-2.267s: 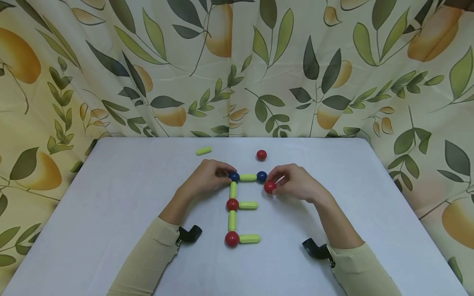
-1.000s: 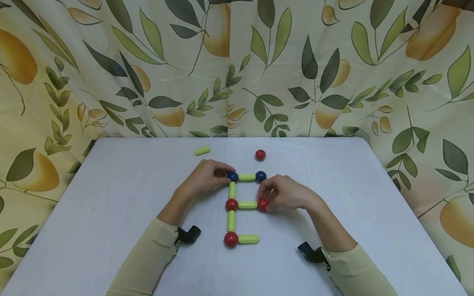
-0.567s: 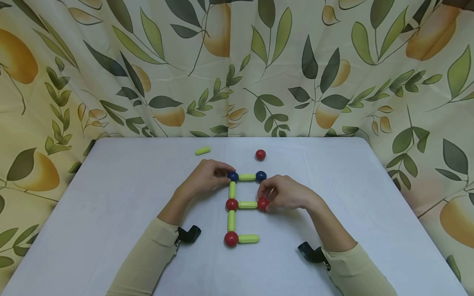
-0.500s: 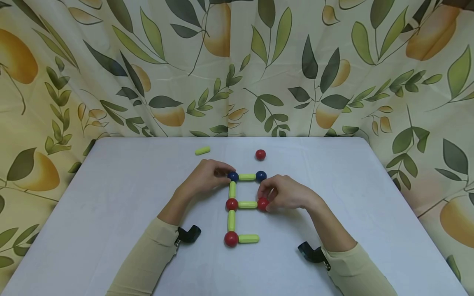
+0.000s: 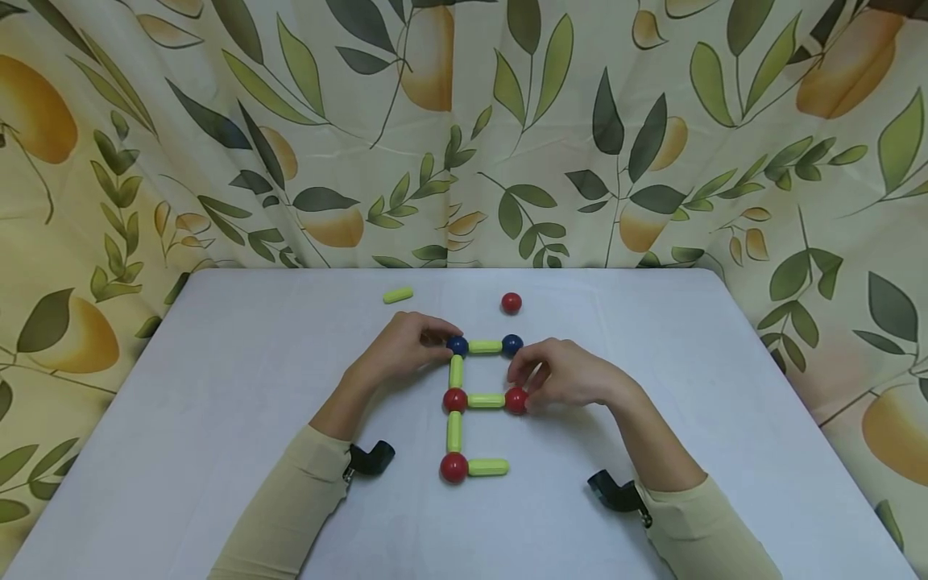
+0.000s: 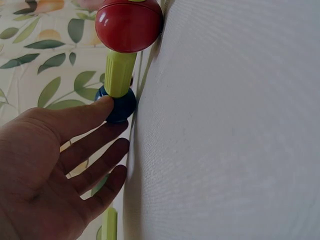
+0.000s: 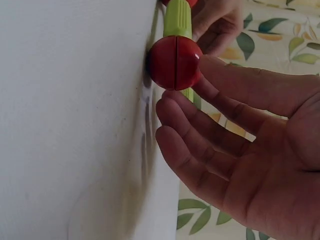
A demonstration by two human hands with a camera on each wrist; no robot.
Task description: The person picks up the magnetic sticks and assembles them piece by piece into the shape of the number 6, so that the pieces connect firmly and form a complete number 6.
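Observation:
A flat figure of green rods and balls lies on the white table. My left hand [image 5: 406, 348] pinches the blue ball [image 5: 457, 345] at its upper left corner between thumb and index finger. A green rod [image 5: 485, 347] runs from there to a second blue ball [image 5: 512, 345]. My right hand [image 5: 569, 372] is beside the red ball [image 5: 516, 400] at the right end of the middle rod [image 5: 486, 400]; its fingers are loosely bent. In the right wrist view the thumb is at the edge of this red ball [image 7: 175, 62], and the other fingers are spread below.
Down the left side are a red ball [image 5: 455, 399], an upright rod [image 5: 453, 432] and a lower red ball [image 5: 454, 467] with a rod [image 5: 489, 467] pointing right. A loose green rod [image 5: 398, 296] and a loose red ball [image 5: 511, 303] lie near the far edge.
My right hand brought the red ball down to the end of the middle rod. Since then its fingers have loosened and drawn slightly up and right. The left hand stays in place.

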